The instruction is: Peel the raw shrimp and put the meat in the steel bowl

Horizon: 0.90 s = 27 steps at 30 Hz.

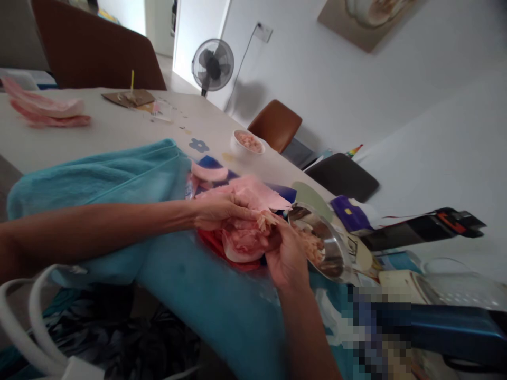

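Note:
My left hand [224, 212] pinches a pale, ragged pomelo segment [266, 221] in front of me. Gripping the same segment from the other side is my right hand [288, 256], its fingers bent close to those of the left. Pink pomelo rind [257, 192] lies just behind the hands, and more pink peel shows under them on a red and blue plastic bag [214, 244]. Right beside my right hand, a tilted metal bowl [336, 245] holds pale pinkish pieces. The fingertips partly hide the segment.
A teal towel [99, 177] covers the table's near side. Farther back stand a white bowl [247, 142] of pink pulp and a piece of cardboard [129, 98]. Pink peel [49, 105] lies far left. A purple packet [350, 214] and a dark blue object [439, 327] are at right.

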{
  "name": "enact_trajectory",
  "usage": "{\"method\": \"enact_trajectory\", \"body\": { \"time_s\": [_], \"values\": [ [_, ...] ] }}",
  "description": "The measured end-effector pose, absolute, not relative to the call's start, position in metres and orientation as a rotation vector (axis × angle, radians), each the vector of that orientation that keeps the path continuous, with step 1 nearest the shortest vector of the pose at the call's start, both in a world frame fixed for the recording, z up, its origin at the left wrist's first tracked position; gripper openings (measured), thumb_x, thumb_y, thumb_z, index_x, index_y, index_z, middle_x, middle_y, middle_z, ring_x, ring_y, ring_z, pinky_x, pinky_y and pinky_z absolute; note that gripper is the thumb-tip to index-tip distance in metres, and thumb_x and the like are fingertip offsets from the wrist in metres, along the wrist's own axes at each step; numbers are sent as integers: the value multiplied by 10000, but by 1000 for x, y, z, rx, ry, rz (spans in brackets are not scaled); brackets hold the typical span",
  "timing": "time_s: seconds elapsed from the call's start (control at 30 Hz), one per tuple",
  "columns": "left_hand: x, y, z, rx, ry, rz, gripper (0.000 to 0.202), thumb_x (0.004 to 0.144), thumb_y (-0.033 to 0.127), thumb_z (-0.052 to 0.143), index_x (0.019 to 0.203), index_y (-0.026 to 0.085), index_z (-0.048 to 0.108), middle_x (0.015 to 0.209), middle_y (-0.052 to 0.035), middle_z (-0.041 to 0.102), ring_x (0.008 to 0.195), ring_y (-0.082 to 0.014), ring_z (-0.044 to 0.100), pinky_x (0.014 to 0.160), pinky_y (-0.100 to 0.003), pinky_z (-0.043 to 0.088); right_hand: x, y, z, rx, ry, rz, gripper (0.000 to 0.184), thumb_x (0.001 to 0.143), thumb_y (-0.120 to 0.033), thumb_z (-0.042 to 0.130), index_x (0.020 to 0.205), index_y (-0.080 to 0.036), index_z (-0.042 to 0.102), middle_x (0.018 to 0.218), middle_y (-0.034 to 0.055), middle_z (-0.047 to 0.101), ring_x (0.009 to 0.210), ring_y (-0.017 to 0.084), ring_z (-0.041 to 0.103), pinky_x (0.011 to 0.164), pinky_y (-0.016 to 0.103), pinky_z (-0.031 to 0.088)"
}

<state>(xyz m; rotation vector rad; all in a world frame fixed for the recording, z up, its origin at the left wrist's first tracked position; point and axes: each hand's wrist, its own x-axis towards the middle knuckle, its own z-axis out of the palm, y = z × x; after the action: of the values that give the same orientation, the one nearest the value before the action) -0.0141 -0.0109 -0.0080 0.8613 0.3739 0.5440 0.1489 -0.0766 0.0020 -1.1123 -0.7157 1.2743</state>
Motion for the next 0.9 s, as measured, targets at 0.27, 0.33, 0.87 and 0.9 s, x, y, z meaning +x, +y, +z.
{"method": "enact_trajectory", "body": {
  "time_s": [0.27, 0.33, 0.87, 0.9],
  "values": [
    [-16, -5, -14, 860, 336, 609, 189, 727, 254, 830, 782, 129, 699, 658, -2, 643, 508, -72, 574, 434, -154, 459, 151, -78, 5, -1128, -719, 1261, 181, 676, -281, 757, 749, -166, 639, 677, -38, 627, 447, 41, 477, 322, 132, 323],
    [-16, -5, -13, 871, 377, 609, 207, 727, 267, 829, 794, 120, 699, 634, 2, 622, 489, -71, 553, 405, -151, 426, 152, -79, 4, -1131, -764, 1177, 216, 665, -295, 777, 775, -173, 637, 673, -40, 627, 445, 47, 491, 332, 140, 341],
    [-13, -10, -14, 788, 275, 604, 133, 741, 200, 825, 787, 116, 732, 675, -18, 682, 527, -46, 589, 470, -112, 454, 143, -86, 11, -1124, -801, 1396, 232, 631, -295, 828, 706, -168, 650, 546, -52, 588, 409, 56, 484, 330, 143, 405],
    [-13, -10, -14, 777, 272, 608, 133, 739, 194, 826, 789, 112, 734, 684, -24, 688, 544, -51, 603, 480, -112, 463, 144, -86, 10, -1124, -806, 1408, 220, 638, -288, 820, 708, -165, 651, 552, -48, 594, 409, 57, 487, 331, 144, 412]
  ]
}}
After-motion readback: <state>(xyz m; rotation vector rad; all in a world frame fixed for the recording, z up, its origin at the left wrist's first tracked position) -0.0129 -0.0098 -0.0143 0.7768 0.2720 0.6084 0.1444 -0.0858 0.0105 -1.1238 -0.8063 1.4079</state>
